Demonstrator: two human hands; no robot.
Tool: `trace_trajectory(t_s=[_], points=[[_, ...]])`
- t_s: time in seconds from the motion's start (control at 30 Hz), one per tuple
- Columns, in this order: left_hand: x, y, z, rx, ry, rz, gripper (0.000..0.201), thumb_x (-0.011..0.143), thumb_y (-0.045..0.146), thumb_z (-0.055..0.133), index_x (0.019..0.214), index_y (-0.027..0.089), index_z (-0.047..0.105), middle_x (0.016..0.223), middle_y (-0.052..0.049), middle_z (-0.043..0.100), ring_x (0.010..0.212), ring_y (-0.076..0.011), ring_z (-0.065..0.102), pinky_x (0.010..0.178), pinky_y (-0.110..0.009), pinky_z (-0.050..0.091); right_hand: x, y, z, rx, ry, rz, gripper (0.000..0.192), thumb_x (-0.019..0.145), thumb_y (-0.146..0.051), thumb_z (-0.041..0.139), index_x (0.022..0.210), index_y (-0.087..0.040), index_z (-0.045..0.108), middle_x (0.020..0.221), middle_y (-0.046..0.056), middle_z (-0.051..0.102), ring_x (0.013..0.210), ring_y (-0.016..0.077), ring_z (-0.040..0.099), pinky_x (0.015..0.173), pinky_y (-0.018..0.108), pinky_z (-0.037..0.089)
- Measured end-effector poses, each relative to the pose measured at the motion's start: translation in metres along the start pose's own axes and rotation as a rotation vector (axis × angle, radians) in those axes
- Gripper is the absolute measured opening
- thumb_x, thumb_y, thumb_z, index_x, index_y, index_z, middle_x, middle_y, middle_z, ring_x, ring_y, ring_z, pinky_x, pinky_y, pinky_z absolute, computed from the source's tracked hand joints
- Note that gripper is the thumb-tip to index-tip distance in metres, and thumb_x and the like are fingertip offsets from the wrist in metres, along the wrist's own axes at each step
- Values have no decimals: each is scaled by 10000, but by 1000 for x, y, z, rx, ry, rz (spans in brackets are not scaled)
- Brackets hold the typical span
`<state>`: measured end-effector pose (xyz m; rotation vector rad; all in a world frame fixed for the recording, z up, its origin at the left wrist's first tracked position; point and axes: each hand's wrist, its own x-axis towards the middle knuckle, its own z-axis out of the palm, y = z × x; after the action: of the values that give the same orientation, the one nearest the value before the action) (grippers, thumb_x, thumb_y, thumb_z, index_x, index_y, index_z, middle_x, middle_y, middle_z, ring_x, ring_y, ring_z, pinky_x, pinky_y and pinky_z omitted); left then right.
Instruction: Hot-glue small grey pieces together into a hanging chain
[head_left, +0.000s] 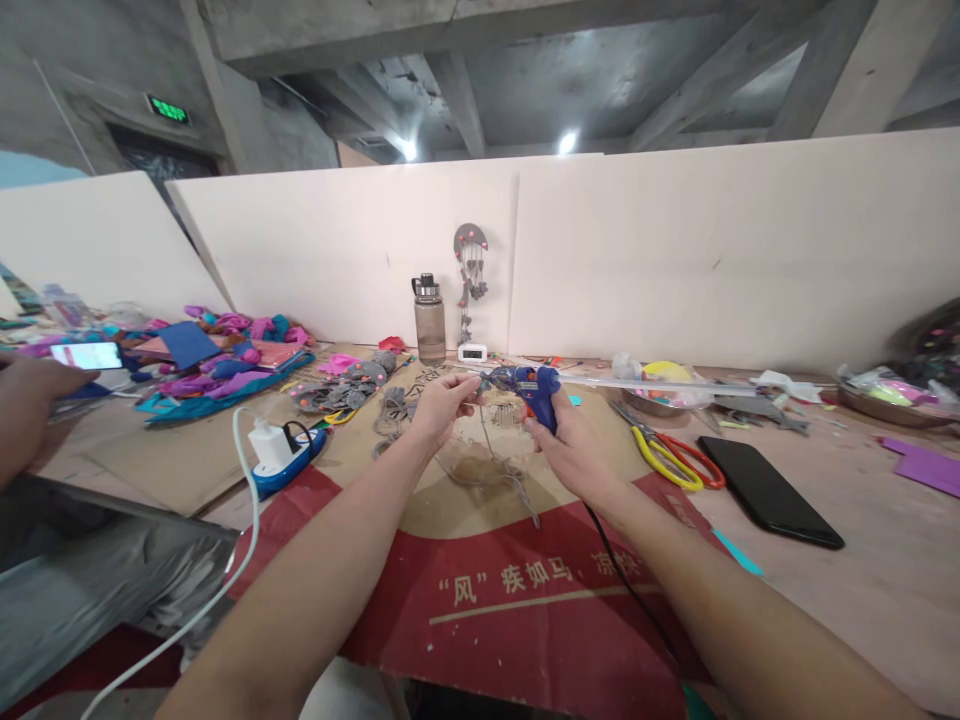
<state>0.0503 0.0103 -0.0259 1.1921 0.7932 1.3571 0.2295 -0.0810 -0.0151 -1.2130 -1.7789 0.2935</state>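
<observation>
A blue hot glue gun (537,392) is in my right hand (564,440), its nozzle pointing left and a long clear glue stick (645,383) running out of its back to the right. My left hand (442,408) is closed in a pinch at the nozzle end, on a small grey piece with a grey string (491,440) trailing from it. Exactly where the nozzle meets the piece is too small to tell. The string's loose ends lie on the brown and red cardboard sheet (517,570) below. Grey felt pieces (394,410) lie left of my left hand.
Scissors (675,460) and a black phone (769,490) lie right. A bottle (430,320), a small clock (472,353) and a grey moon-shaped hanging ornament (471,240) are behind. A power strip (289,465) with a white cable, felt piles (225,360) and another person's hand (37,400) are left.
</observation>
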Motion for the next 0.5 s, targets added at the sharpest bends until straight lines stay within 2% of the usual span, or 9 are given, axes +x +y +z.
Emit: trace_trajectory(t_s=[0.3, 0.5], points=[[1, -1, 0, -5, 1, -6, 354, 545, 371, 793, 732, 121, 625, 663, -8, 588, 550, -94, 584, 432, -183, 350, 0, 1, 0, -41, 13, -20, 272, 845, -292, 458, 1100, -200, 476, 953, 86, 629, 826, 230, 585, 693, 332, 432], [-1, 2, 1, -8, -2, -17, 339, 557, 366, 789, 728, 125, 622, 644, -3, 583, 535, -81, 567, 441, -181, 350, -1, -2, -1, -31, -3, 18, 293, 853, -291, 448, 1127, -191, 474, 893, 75, 626, 771, 216, 579, 670, 326, 438]])
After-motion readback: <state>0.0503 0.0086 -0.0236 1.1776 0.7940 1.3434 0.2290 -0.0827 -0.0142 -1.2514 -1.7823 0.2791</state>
